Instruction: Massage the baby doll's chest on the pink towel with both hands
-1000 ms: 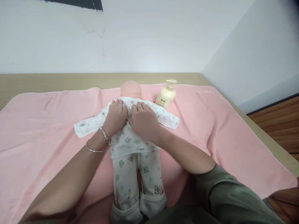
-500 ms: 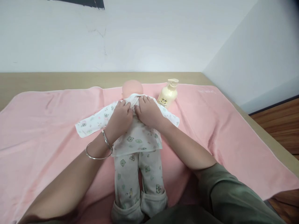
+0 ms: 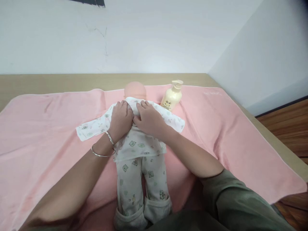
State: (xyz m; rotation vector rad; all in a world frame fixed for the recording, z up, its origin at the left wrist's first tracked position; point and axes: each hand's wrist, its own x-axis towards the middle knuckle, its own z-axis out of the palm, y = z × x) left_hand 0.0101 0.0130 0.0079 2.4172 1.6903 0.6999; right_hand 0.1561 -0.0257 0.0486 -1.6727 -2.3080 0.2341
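Observation:
A doll with a smooth pink head [image 3: 135,90] lies on a pink cloth [image 3: 57,112], its face not visible. It wears a white printed top [image 3: 141,146], sleeves spread to both sides, and matching trousers [image 3: 130,179] with folded cuffs. My left hand [image 3: 121,118], with a silver bangle at the wrist, rests on the left of the doll's upper back or chest, fingers lying on the fabric. On the right of the same area, my right hand [image 3: 148,118] lies flat with its fingers apart. Both thumbs are near each other at the middle.
A cream pump bottle [image 3: 172,96] stands on the cloth beyond the right sleeve. The cloth covers a wooden table [image 3: 192,78] that meets a white wall [image 3: 154,38]. Brown wood panelling [image 3: 286,122] is at the right.
My hands have moved slightly apart and flattened over the top. The fabric bunched between them near the neck now lies smoother. The left fingers have shifted a little left.

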